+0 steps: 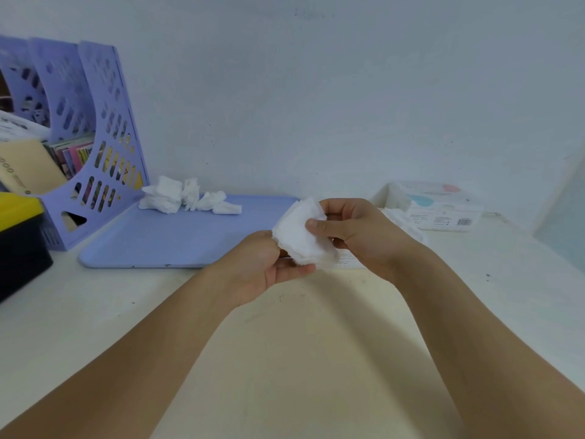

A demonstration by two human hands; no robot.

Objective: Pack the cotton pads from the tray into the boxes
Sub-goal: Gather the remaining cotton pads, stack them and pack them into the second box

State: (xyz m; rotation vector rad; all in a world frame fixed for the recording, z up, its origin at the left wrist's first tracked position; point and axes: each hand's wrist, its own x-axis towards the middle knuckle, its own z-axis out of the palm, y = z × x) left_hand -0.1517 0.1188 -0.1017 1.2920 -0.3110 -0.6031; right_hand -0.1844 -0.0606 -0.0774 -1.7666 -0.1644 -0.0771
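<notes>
A stack of white square cotton pads is held in the air over the tray's right end. My left hand grips the stack's lower left edge, and my right hand pinches it from the right with the thumb on top. More loose cotton pads lie in a heap at the far left corner of the pale blue tray. A white box with pink and blue marks stands at the right, behind my right hand. A second box is mostly hidden under my right hand.
A lilac file rack with books stands at the left against the wall. In front of it sits a black bin with a yellow lid. A pale panel leans at the far right. The white table reaches toward me.
</notes>
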